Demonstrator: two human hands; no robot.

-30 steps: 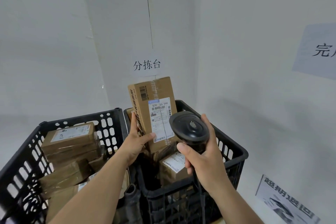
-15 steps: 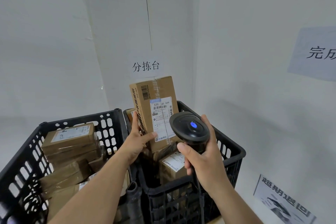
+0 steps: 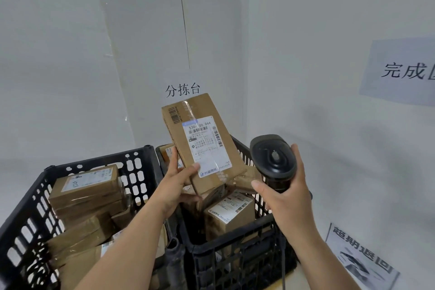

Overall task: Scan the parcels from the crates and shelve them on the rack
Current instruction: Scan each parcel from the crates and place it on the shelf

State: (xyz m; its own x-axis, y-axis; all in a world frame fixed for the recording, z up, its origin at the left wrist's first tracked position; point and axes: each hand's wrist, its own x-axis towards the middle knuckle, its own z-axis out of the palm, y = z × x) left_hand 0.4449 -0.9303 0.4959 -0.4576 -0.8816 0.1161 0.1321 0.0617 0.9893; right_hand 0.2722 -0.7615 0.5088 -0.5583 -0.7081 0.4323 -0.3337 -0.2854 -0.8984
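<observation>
the left hand [image 3: 175, 186] holds a flat brown cardboard parcel [image 3: 202, 141] with a white shipping label [image 3: 206, 146] up above the right black plastic crate [image 3: 235, 249], its grip clamped on the parcel's lower edge: thumb across the front near the label's bottom corner, fingers behind the left side. the parcel is tilted, top leaning left, label facing the camera, clear tape running down its middle. the right hand [image 3: 287, 202] has its grip clamped round the handle of a black handheld barcode scanner [image 3: 273, 160], thumb on the near side, fingers wrapped over the far side. the scanner's head sits just right of the parcel, apart from it. inside the right crate more brown labelled parcels [image 3: 228, 216] lie jumbled below the raised one. the left black plastic crate [image 3: 28, 219], touching the right one, holds a stack of brown taped boxes [image 3: 87, 190]. a white paper sign with black characters [image 3: 182, 89] is fixed on the wall behind the parcel.
</observation>
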